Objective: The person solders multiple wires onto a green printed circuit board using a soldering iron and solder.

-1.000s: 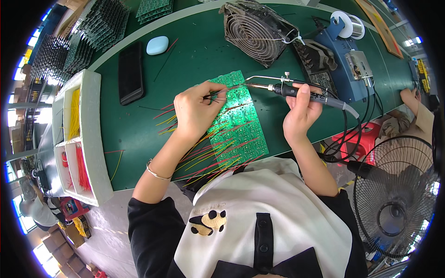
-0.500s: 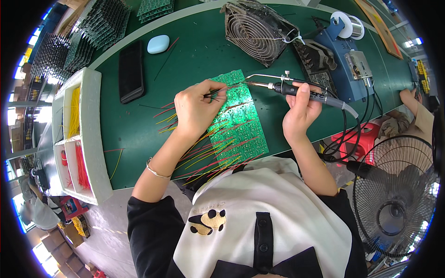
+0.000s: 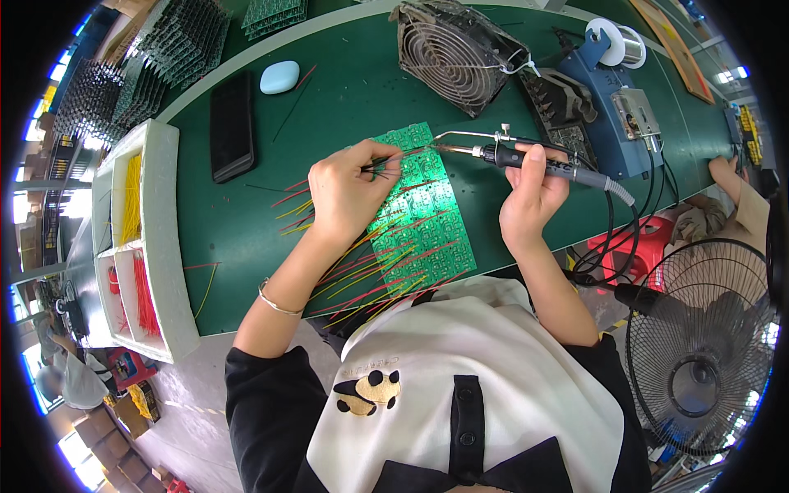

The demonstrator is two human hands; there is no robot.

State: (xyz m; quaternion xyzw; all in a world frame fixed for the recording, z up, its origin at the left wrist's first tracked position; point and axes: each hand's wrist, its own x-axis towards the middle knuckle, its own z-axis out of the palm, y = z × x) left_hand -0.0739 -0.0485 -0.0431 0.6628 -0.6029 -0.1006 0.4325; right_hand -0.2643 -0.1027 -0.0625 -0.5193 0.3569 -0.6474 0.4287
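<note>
One pinch of thin wires (image 3: pixel 376 169) sits in the left hand (image 3: pixel 347 189) over the green circuit board (image 3: pixel 436 204); the right hand (image 3: pixel 530 201), apart from it, grips the soldering iron (image 3: pixel 505 156). The board seems light and stiff (best held by its edges); the wires, springy.

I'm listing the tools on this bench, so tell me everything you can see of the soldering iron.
The soldering iron has a dark handle, plastic by its look, a slim metal shaft and a grey ribbed sleeve at its rear. A thin, bent metal tube runs alongside it. Gripped in the right hand, it lies nearly level, pointing left at the green circuit board's upper part; tip contact is unclear.
</note>
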